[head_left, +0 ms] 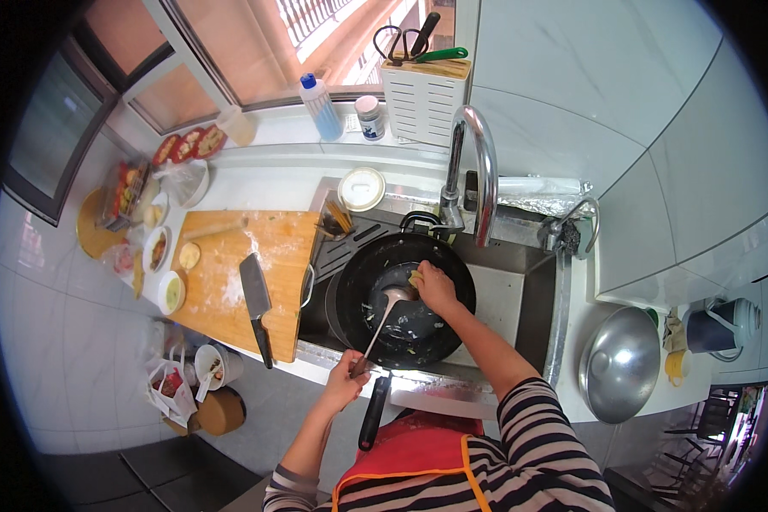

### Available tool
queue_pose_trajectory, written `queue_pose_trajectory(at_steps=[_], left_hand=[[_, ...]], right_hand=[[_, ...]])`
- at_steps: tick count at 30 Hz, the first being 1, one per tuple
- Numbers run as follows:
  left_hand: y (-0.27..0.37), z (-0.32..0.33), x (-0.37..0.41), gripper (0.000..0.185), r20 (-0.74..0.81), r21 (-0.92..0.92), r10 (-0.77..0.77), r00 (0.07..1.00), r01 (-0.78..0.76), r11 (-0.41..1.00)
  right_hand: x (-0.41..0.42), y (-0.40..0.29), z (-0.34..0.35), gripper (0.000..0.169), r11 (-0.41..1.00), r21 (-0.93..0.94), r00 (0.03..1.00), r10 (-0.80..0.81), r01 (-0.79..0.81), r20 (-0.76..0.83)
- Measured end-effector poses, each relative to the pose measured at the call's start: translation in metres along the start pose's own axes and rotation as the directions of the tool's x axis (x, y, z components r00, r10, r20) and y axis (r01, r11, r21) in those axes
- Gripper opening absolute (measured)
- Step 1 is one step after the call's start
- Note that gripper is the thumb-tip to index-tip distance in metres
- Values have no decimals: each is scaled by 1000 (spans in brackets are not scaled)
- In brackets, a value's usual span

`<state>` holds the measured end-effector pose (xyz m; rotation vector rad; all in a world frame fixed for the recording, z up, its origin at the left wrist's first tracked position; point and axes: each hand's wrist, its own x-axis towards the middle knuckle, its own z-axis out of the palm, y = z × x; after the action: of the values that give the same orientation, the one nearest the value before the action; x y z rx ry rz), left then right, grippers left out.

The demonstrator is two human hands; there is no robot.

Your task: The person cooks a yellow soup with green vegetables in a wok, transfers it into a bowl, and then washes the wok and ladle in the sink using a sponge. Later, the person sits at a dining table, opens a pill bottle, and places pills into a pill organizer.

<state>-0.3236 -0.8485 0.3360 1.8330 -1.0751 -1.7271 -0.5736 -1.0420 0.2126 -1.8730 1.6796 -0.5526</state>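
A black wok (451,333) with some water and food scraps in it sits over the sink (537,307), its long handle pointing toward me. My left hand (347,381) grips the dark handle of a metal ladle or spatula (384,323), whose head lies inside the wok. In my right hand (436,288) is a yellowish sponge or scrubbing pad (415,278), held at the head of that utensil. My fingers partly cover the pad.
Left of the sink, a cleaver (256,294) lies on a floured wooden cutting board (214,307), its handle past the front edge. The chrome faucet (483,160) arches behind the wok. A metal bowl (621,365) stands at right; a knife block (425,102) is on the sill.
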Motion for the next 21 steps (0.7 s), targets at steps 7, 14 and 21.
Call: queue_pose_trajectory(at_steps=[7,14,21], left_hand=[[-34,-10,-12,31,-208,268,376,903,-317,910],[-63,-19,-7,35,-242,392,461,854,-349,851],[-56,-24,-11,34,-199,464,478,856,-347,815]], right_hand=[[-58,-3,22,55,762,-416,863,-381,497,332],[-20,5,11,34,925,-207,945,-292,319,150],[-32,-25,20,22,788,604,993,-96,119,-70]])
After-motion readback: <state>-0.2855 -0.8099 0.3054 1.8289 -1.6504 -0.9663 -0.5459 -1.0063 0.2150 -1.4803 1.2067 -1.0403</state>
